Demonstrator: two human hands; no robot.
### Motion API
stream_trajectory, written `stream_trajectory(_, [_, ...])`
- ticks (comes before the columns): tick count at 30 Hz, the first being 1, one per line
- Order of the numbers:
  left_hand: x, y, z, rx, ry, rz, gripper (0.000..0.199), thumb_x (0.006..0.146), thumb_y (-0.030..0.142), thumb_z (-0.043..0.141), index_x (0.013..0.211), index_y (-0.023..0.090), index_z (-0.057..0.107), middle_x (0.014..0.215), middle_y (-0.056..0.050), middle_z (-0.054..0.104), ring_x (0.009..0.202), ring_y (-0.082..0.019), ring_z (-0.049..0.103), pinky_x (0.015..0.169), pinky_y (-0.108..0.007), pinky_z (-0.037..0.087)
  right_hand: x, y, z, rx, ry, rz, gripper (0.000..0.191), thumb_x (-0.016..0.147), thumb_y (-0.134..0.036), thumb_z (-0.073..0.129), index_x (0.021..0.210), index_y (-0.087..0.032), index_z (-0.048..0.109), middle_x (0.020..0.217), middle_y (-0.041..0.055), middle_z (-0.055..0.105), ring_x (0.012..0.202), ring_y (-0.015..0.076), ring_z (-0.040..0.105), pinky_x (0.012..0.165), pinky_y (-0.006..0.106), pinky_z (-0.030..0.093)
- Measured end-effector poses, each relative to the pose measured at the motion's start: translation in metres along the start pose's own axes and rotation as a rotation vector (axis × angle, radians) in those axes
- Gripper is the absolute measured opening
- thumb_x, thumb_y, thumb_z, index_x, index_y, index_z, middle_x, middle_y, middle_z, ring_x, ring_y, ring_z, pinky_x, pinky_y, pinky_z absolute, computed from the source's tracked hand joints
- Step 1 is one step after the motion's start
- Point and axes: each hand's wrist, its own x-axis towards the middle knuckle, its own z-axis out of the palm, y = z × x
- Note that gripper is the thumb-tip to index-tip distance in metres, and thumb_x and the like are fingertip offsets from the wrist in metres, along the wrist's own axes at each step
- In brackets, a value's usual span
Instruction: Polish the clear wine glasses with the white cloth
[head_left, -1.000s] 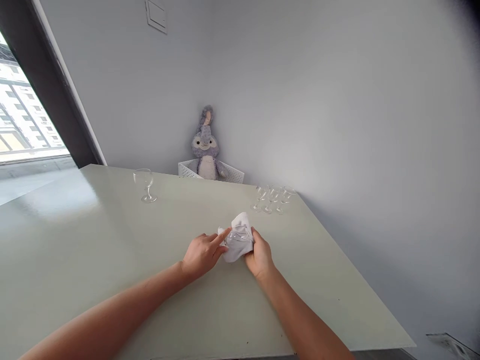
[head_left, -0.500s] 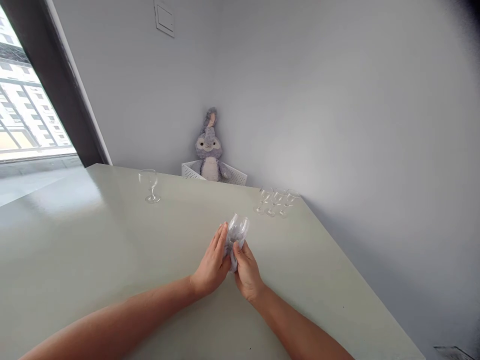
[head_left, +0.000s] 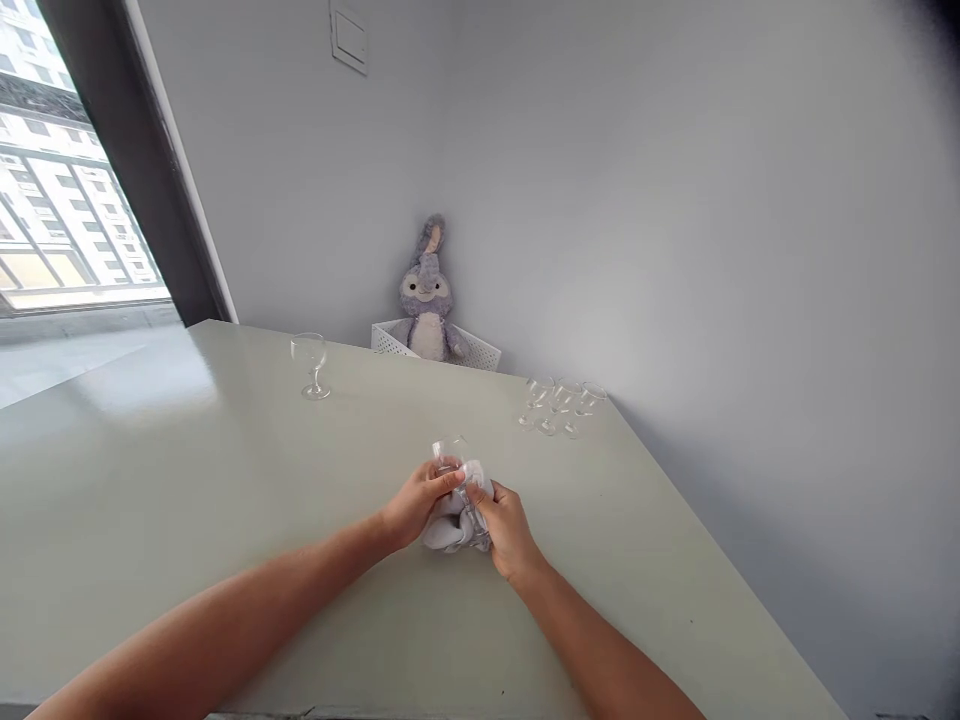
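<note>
Between my hands is a clear stemmed glass [head_left: 450, 449], its rim pointing up and away from me. My left hand [head_left: 421, 503] is closed around the glass's bowl, thumb across the front. A white cloth [head_left: 448, 532] is bunched below and to the right of the bowl, covering the stem and foot. My right hand [head_left: 508, 527] is closed on the cloth, its thumb pressed into the folds; whether it also grips the glass's stem under the cloth is hidden.
A lone stemmed glass [head_left: 310, 362] stands at the back left of the pale table [head_left: 285, 470]. Three smaller stemmed glasses [head_left: 564, 400] stand close together near the right edge. Behind the table, a plush rabbit [head_left: 427, 300] sits in a white perforated basket [head_left: 480, 353].
My left hand has gone from flat fingers beside the glass to gripping its bowl. The glass has tilted leftward, and more of the cloth shows. The view has shifted slightly.
</note>
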Motion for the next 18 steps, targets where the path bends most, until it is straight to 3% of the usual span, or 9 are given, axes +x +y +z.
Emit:
stream_trajectory(4, [0.001, 0.003, -0.001, 0.055, 0.068, 0.003, 0.036, 0.068, 0.034, 0.066, 0.097, 0.017, 0.054, 0.084, -0.003, 0.060, 0.078, -0.013, 0.056, 0.073, -0.025, 0.041, -0.006, -0.005, -0.004, -0.443, 0.053, -0.266, 0.028, 0.082, -0.040, 0.048, 0.094, -0.018, 0.061, 0.071, 0.0005, 0.058, 0.063, 0.0131, 0.050, 0.056, 0.023, 0.040])
stream_trajectory(7, [0.004, 0.006, -0.005, 0.082, 0.144, 0.007, 0.035, 0.066, 0.037, 0.067, 0.092, 0.016, 0.057, 0.084, -0.004, 0.062, 0.081, -0.015, 0.057, 0.078, -0.028, 0.040, -0.010, -0.010, -0.006, -0.706, 0.074, -0.506, 0.029, 0.087, -0.034, 0.039, 0.106, -0.021, 0.058, 0.087, 0.0045, 0.062, 0.076, 0.0158, 0.055, 0.066, 0.026, 0.043])
stream_trajectory(9, [0.006, 0.008, -0.009, 0.090, 0.197, 0.000, 0.034, 0.066, 0.039, 0.067, 0.087, 0.014, 0.059, 0.078, -0.004, 0.062, 0.075, -0.015, 0.057, 0.074, -0.028, 0.041, -0.012, -0.012, -0.007, -0.868, 0.030, -0.667, 0.033, 0.088, -0.034, 0.039, 0.114, -0.022, 0.054, 0.105, 0.0081, 0.059, 0.090, 0.0185, 0.054, 0.076, 0.030, 0.043])
stream_trajectory(11, [0.006, 0.011, -0.012, 0.079, 0.198, -0.028, 0.032, 0.067, 0.041, 0.065, 0.082, 0.013, 0.060, 0.071, -0.004, 0.061, 0.066, -0.014, 0.056, 0.065, -0.027, 0.042, -0.013, -0.014, -0.005, -1.009, -0.102, -0.760, 0.040, 0.084, -0.042, 0.046, 0.117, -0.022, 0.053, 0.116, 0.0097, 0.055, 0.098, 0.0228, 0.051, 0.082, 0.036, 0.040])
stream_trajectory(14, [0.005, 0.016, -0.015, 0.010, 0.114, -0.045, 0.029, 0.070, 0.041, 0.062, 0.074, 0.012, 0.060, 0.066, -0.004, 0.059, 0.060, -0.014, 0.055, 0.059, -0.025, 0.041, -0.013, -0.015, -0.003, -1.028, -0.293, -0.750, 0.034, 0.078, -0.047, 0.054, 0.105, -0.028, 0.062, 0.107, 0.0074, 0.060, 0.099, 0.0267, 0.048, 0.084, 0.043, 0.036])
stream_trajectory(18, [0.003, 0.019, -0.015, -0.112, 0.035, -0.072, 0.027, 0.074, 0.039, 0.059, 0.077, 0.013, 0.061, 0.075, -0.006, 0.062, 0.072, -0.016, 0.058, 0.064, -0.026, 0.044, -0.011, -0.015, -0.007, -0.743, -0.327, -0.607, 0.025, 0.082, -0.034, 0.051, 0.105, -0.036, 0.062, 0.098, 0.0044, 0.059, 0.086, 0.0211, 0.050, 0.077, 0.038, 0.039])
